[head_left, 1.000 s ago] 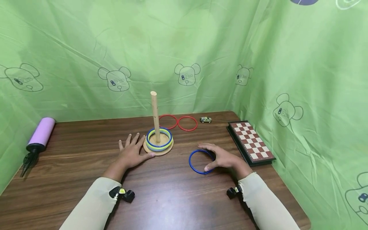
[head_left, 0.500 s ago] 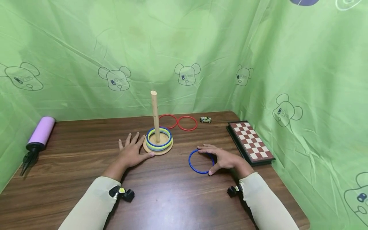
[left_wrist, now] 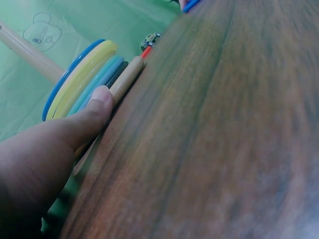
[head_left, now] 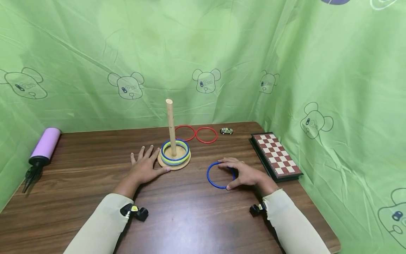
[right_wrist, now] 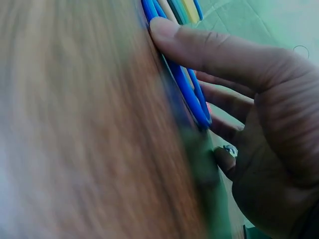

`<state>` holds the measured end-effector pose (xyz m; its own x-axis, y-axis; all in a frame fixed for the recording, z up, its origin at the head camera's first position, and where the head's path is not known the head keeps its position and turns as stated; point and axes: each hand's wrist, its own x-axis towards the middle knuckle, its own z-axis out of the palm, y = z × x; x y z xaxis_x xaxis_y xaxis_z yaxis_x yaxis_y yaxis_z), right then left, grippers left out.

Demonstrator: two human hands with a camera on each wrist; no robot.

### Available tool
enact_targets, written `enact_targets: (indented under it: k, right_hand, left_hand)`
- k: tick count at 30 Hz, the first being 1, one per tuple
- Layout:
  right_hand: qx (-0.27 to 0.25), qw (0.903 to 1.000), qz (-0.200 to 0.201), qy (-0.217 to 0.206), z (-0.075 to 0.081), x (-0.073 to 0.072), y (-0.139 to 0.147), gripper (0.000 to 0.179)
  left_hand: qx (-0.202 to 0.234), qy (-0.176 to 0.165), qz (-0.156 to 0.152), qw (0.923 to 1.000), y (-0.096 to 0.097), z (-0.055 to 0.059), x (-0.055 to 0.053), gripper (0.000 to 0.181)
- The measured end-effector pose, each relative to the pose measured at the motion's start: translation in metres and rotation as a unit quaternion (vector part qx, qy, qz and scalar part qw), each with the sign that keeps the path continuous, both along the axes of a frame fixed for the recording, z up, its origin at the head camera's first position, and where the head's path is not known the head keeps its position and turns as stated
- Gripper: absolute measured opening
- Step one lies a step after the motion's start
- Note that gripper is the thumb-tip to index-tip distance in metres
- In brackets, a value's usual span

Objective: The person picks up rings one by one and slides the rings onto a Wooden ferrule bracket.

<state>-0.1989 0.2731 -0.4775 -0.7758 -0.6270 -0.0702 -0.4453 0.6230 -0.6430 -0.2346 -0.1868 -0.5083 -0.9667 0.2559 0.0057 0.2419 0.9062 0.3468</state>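
My right hand holds a thin blue ring by its right side, thumb at the near edge and fingers at the far edge. In the right wrist view the thumb presses the blue ring just over the table. My left hand lies with spread fingers against a round wooden base. Its thumb touches the base's edge in the left wrist view. From the base rises a wooden peg. Around it lies a stack of rings, a blue ring over yellow rings and light blue ones.
Behind the peg, two red rings lie side by side, with a small toy car to their right. A folding chessboard sits at the table's right edge. On the far left is a purple hand pump. Green cloth hangs around the table.
My right thumb has come in onto the blue ring's near edge, and the ring has shifted slightly left and away from me. My left hand stays at the base.
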Motion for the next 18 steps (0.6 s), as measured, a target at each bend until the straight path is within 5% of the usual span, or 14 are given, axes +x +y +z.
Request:
enact_targets:
  k: [18]
  right_hand:
    - [-0.065, 0.9938, -0.053, 0.073, -0.0092, -0.0011, -0.0052, 0.086]
  left_hand:
    - [-0.002, 0.002, -0.002, 1.0, -0.0006, -0.0029, -0.0004, 0.122]
